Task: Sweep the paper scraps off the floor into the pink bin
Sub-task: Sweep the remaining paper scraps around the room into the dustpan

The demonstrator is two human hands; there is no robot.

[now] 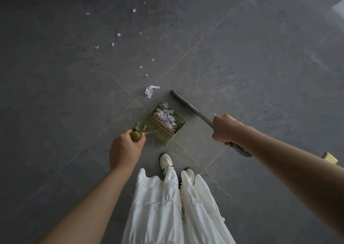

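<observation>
At the frame's centre a green dustpan (166, 126) sits on the grey tiled floor (260, 61), its mouth opening toward the upper left, a heap of paper scraps (166, 117) inside. The left hand (125, 148) is wrapped tight around the top of the dustpan's upright green handle (136, 133). The right hand (226, 128) is clenched on a grey broom (188, 105), whose long axis runs from upper left to lower right; its bristles are hard to make out. Loose scraps (151, 91) trail toward the upper left. The pink bin is out of view.
</observation>
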